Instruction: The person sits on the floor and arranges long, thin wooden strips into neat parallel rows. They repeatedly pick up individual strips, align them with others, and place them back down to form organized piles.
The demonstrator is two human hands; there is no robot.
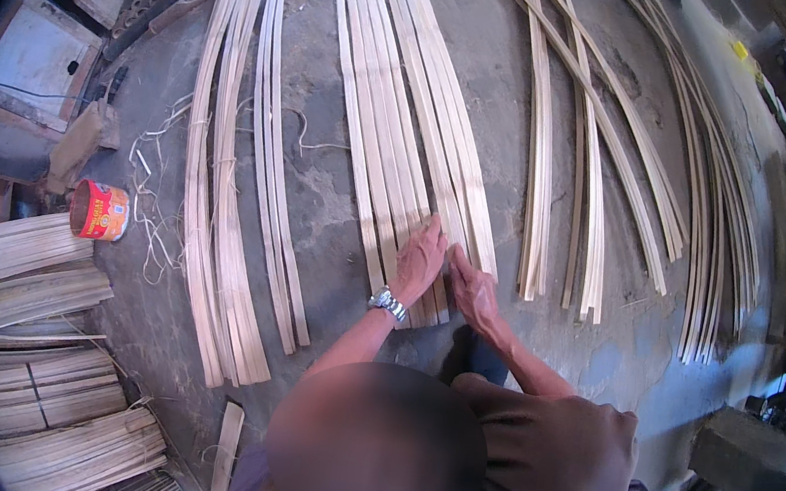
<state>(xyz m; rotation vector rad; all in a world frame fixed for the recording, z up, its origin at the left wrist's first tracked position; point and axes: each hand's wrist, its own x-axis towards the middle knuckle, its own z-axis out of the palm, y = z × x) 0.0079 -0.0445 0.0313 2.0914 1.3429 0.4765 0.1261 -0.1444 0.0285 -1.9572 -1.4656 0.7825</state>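
The left hand, with a silver wristwatch at its wrist, rests on the near part of a row of pale bamboo strips laid lengthwise on the concrete floor, and the right hand is just beside it at the row's right-hand strips. More strips lie in groups to the left and right. A red tin sits near stacked bundles at the lower left.

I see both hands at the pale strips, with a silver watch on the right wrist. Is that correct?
Not quite: the head view shows the watch on the left wrist, not the right. The rest stands: left hand and right hand are both at the strips.
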